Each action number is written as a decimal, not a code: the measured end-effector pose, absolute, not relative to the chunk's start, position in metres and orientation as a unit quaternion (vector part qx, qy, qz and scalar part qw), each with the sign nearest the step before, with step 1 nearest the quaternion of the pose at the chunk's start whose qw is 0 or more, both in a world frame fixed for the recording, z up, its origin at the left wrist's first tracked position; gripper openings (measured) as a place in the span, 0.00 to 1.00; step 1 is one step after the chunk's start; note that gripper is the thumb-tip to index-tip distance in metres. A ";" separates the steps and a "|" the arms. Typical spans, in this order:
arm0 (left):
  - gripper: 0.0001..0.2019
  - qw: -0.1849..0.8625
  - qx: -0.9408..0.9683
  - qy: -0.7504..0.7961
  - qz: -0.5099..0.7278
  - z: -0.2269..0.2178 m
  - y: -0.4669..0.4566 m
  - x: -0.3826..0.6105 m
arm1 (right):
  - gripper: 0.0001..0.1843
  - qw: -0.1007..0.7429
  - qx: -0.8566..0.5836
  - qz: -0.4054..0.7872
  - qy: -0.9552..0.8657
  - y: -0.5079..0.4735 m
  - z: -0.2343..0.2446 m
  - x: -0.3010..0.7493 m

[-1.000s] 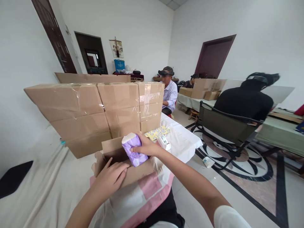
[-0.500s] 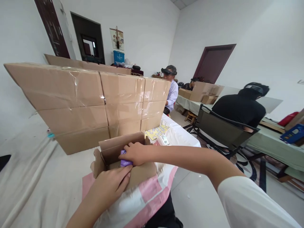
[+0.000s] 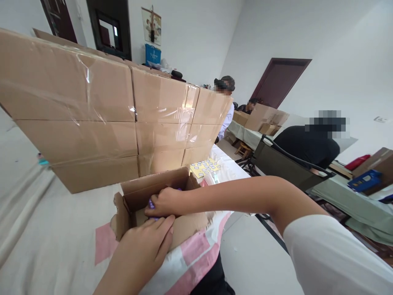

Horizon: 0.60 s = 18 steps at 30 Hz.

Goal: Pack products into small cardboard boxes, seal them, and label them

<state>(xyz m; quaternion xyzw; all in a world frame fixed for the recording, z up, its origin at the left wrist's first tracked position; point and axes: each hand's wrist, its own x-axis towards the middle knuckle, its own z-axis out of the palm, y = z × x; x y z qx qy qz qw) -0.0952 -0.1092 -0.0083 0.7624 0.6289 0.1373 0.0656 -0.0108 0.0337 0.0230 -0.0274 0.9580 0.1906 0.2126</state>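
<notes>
An open brown cardboard box (image 3: 190, 227) stands on the cloth in front of me, its flaps torn and ragged. Inside it, my right hand (image 3: 164, 200) is closed around a purple packet (image 3: 151, 203), most of which its fingers cover. My left hand (image 3: 149, 241) grips the box's near wall, with its fingers over the edge and close to the packet. Whether those fingertips touch the packet cannot be made out. A bit of purple also shows behind my right hand.
A wall of taped cardboard cartons (image 3: 166, 123) rises behind the box. Right of the box lie a yellow patterned sheet (image 3: 204, 167) and a pink-and-white object (image 3: 211, 178). A person in black (image 3: 307, 143) sits on a chair (image 3: 285, 164) at right; other people sit farther back.
My right hand has moved lower and slightly left into the box with the purple packet, which is now more covered. My left hand stays at the near wall. The view has tilted down.
</notes>
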 end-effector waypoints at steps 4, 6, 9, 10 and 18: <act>0.19 0.028 0.760 0.619 0.197 -0.014 -0.112 -0.106 | 0.24 0.260 0.027 0.143 0.955 0.031 0.036 -0.015; 0.17 0.015 0.762 0.601 0.241 -0.013 -0.112 -0.114 | 0.26 0.297 0.065 0.065 0.950 0.034 0.051 -0.012; 0.14 0.006 0.767 0.576 0.283 -0.008 -0.112 -0.120 | 0.33 0.284 0.061 -0.079 0.954 0.034 0.083 0.009; 0.14 -0.007 0.766 0.574 0.291 -0.006 -0.113 -0.119 | 0.35 0.232 0.054 -0.108 0.965 0.032 0.093 0.022; 0.18 -0.214 0.534 0.596 0.561 -0.031 -0.138 -0.120 | 0.32 -0.338 0.212 -0.236 0.886 0.014 0.053 0.151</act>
